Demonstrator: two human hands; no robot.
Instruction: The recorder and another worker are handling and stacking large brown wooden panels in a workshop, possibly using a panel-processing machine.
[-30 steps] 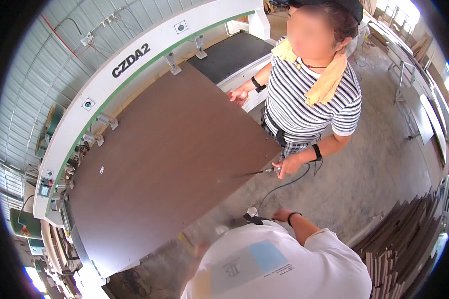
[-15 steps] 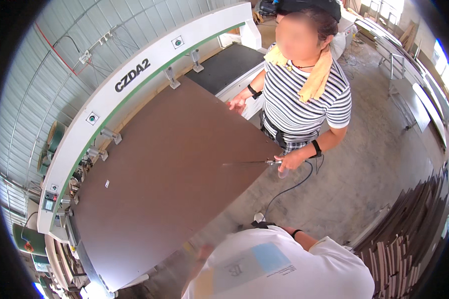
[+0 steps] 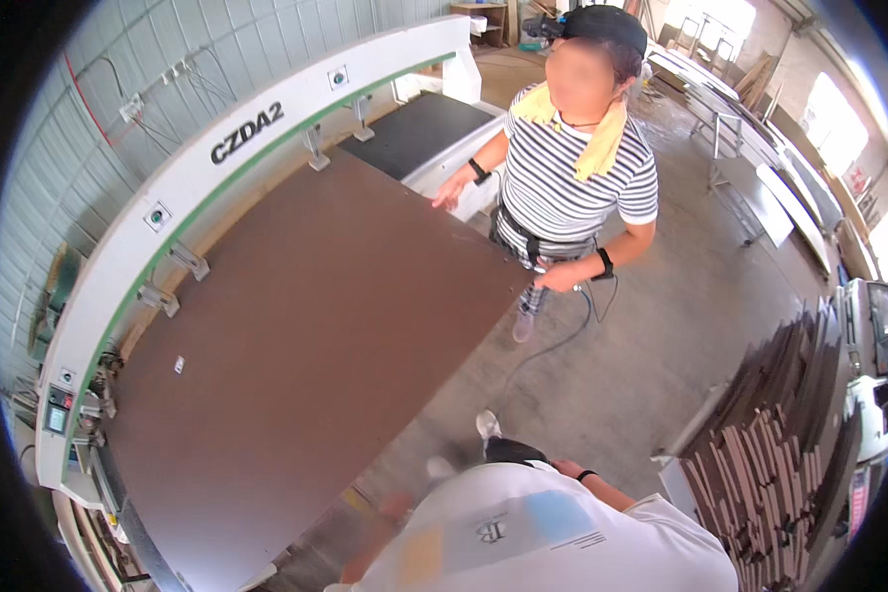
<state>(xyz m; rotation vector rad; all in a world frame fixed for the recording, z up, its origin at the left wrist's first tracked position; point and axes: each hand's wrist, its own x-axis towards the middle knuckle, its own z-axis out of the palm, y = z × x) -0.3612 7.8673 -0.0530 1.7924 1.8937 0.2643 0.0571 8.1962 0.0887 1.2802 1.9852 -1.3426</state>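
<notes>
A large brown board (image 3: 306, 326) lies flat on the bed of a white machine (image 3: 207, 158). My left hand (image 3: 397, 507) hangs low beside the board's near edge, smeared by motion, so its fingers cannot be made out. At my right hip, my right hand (image 3: 566, 468) is mostly hidden by my white shirt, a black band on its wrist; nothing shows in it. Across the board stands a co-worker in a striped shirt (image 3: 577, 183). One of the co-worker's hands (image 3: 454, 189) is over the board's far edge, the other (image 3: 560, 276) at its right corner.
A dark hose (image 3: 562, 340) trails from the co-worker's side to the concrete floor (image 3: 651, 335). Stacked brown strips (image 3: 760, 474) stand at the lower right. Metal clamps (image 3: 316, 148) line the machine's arched beam. Farther right are tables with white panels (image 3: 760, 202).
My view has shifted, so the board and machine sit farther left. The co-worker's hand with a thin-nozzled tool has moved to the board's corner, and the nozzle no longer shows.
</notes>
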